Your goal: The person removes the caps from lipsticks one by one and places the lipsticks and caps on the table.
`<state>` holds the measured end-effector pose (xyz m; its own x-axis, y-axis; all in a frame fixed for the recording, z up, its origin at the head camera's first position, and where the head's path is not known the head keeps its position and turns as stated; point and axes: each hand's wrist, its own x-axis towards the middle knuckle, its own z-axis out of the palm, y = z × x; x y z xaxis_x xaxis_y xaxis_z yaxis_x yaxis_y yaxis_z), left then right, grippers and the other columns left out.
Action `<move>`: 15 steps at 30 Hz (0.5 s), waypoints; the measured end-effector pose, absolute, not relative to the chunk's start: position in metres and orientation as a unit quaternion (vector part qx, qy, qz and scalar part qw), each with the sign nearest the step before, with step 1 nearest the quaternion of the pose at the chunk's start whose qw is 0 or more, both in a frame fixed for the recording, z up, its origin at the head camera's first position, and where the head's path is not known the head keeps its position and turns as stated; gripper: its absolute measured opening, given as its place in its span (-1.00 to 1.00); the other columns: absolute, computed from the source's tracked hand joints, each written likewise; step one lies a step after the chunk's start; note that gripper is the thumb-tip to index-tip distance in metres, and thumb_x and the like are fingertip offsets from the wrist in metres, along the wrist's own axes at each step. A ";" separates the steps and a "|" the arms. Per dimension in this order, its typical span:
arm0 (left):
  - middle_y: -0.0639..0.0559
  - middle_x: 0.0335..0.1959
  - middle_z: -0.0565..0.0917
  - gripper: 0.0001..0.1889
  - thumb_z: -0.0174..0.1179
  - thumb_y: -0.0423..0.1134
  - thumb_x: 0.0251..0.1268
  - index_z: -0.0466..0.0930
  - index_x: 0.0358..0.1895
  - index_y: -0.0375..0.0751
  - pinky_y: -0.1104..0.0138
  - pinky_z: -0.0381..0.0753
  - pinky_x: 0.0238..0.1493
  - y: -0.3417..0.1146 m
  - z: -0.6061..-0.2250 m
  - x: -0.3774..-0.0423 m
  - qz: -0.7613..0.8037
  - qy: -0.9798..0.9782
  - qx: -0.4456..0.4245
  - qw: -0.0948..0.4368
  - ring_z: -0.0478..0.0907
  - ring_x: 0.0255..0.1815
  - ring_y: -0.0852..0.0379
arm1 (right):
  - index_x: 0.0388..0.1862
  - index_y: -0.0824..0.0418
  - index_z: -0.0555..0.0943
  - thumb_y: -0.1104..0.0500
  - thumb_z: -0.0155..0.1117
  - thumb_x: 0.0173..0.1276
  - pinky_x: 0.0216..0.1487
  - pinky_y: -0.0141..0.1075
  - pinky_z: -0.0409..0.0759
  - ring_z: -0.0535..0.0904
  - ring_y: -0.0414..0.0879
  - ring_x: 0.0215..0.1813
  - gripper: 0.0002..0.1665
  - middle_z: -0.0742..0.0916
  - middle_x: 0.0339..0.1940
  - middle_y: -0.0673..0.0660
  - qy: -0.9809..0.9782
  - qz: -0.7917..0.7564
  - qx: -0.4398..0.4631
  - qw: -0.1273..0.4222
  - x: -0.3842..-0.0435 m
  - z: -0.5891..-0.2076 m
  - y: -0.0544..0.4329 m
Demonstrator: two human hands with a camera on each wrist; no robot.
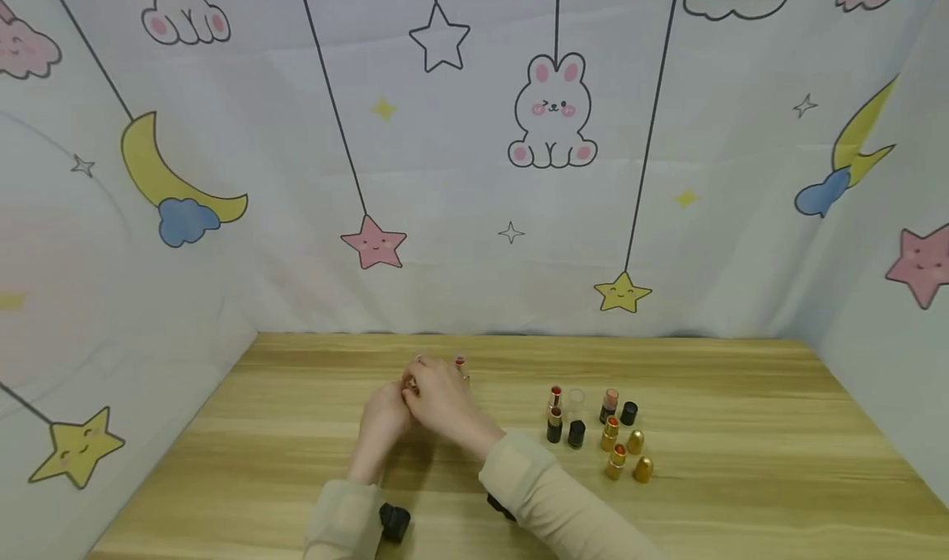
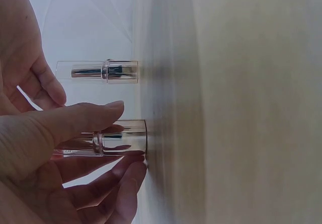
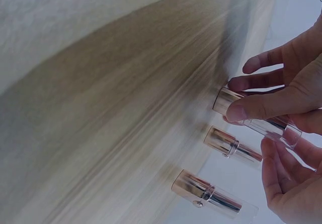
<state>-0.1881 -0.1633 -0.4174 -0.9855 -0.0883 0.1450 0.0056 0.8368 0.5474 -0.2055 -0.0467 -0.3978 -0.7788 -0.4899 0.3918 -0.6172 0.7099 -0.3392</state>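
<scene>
In the left wrist view, my left hand (image 2: 40, 143) grips a rose-gold lipstick (image 2: 126, 138) by its shiny base, thumb on one side and fingers on the other, close over the table. My right hand (image 3: 297, 183) has its thumb and fingertips around the lipstick's clear cap (image 3: 292, 136) in the right wrist view. Seen from the head, the right hand (image 1: 442, 391) overlaps the left hand (image 1: 387, 412) and mostly hides the lipstick. Two similar capped lipsticks, one nearer (image 3: 209, 194) and one farther (image 3: 234, 144), stand beside the hands.
To the right on the wooden table (image 1: 741, 445) stand several uncapped lipsticks: a red one (image 1: 554, 428) in black, a pink one (image 1: 609, 408), and gold ones (image 1: 616, 463). Beside them are a clear cap (image 1: 577, 401), black caps (image 1: 629, 413) and gold caps (image 1: 643, 469). A printed curtain (image 1: 460, 288) encloses the table.
</scene>
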 end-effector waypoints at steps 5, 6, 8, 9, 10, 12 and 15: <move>-0.14 -0.55 0.60 -0.87 0.08 -0.40 0.08 0.54 -0.57 -0.30 0.10 0.52 -0.43 -0.162 -0.415 -0.189 -0.282 -0.956 0.024 0.078 0.48 -0.53 0.00 | -0.24 0.11 0.68 0.11 0.28 0.30 -0.08 -0.25 0.56 0.64 -0.07 -0.15 -0.87 0.73 -0.22 0.02 -0.915 0.237 0.297 0.136 -0.206 -0.397 -0.045; -0.15 -0.54 0.61 -0.87 0.09 -0.39 0.09 0.54 -0.56 -0.30 0.09 0.53 -0.42 -0.162 -0.416 -0.190 -0.280 -0.956 0.022 0.080 0.50 -0.52 -0.01 | -0.24 0.11 0.69 0.11 0.28 0.30 -0.09 -0.26 0.56 0.64 -0.07 -0.16 -0.87 0.73 -0.23 0.02 -0.915 0.240 0.295 0.135 -0.206 -0.397 -0.045; -0.17 -0.52 0.63 -0.85 0.10 -0.37 0.11 0.55 -0.56 -0.30 0.07 0.54 -0.42 -0.161 -0.416 -0.190 -0.279 -0.957 0.020 0.082 0.53 -0.50 -0.04 | -0.24 0.10 0.69 0.10 0.29 0.29 -0.12 -0.27 0.54 0.63 -0.08 -0.18 -0.87 0.72 -0.24 0.01 -0.916 0.241 0.292 0.134 -0.206 -0.397 -0.045; -0.18 -0.52 0.64 -0.86 0.11 -0.37 0.11 0.55 -0.56 -0.30 0.06 0.54 -0.42 -0.161 -0.416 -0.190 -0.278 -0.957 0.019 0.083 0.54 -0.50 -0.05 | -0.24 0.10 0.69 0.10 0.29 0.29 -0.13 -0.28 0.54 0.63 -0.08 -0.18 -0.87 0.73 -0.25 0.01 -0.916 0.242 0.291 0.134 -0.206 -0.398 -0.045; -0.18 -0.51 0.65 -0.86 0.12 -0.36 0.10 0.56 -0.56 -0.30 0.06 0.54 -0.41 -0.161 -0.416 -0.190 -0.276 -0.957 0.019 0.084 0.54 -0.50 -0.05 | -0.24 0.10 0.69 0.10 0.30 0.28 -0.14 -0.29 0.54 0.63 -0.09 -0.19 -0.87 0.73 -0.25 0.01 -0.916 0.242 0.290 0.134 -0.206 -0.398 -0.045; -0.15 -0.52 0.64 -0.87 0.12 -0.36 0.09 0.57 -0.55 -0.29 0.08 0.53 -0.43 -0.160 -0.416 -0.189 -0.276 -0.957 0.019 0.082 0.51 -0.51 -0.01 | -0.24 0.10 0.69 0.10 0.30 0.28 -0.16 -0.30 0.54 0.63 -0.09 -0.18 -0.86 0.73 -0.24 0.01 -0.916 0.245 0.288 0.132 -0.207 -0.398 -0.044; -0.09 -0.57 0.58 -0.88 0.11 -0.38 0.09 0.58 -0.54 -0.27 0.16 0.47 -0.49 -0.159 -0.416 -0.189 -0.280 -0.957 0.023 0.075 0.41 -0.55 0.05 | -0.22 0.10 0.68 0.09 0.30 0.28 -0.17 -0.31 0.55 0.63 -0.09 -0.18 -0.85 0.73 -0.23 0.01 -0.917 0.255 0.282 0.123 -0.206 -0.398 -0.043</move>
<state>-0.1887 -0.1588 -0.4156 -0.9876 -0.0855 0.1318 -0.0009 0.8420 0.5396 -0.2062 -0.0430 -0.3976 -0.8102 -0.4544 0.3703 -0.5803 0.7106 -0.3978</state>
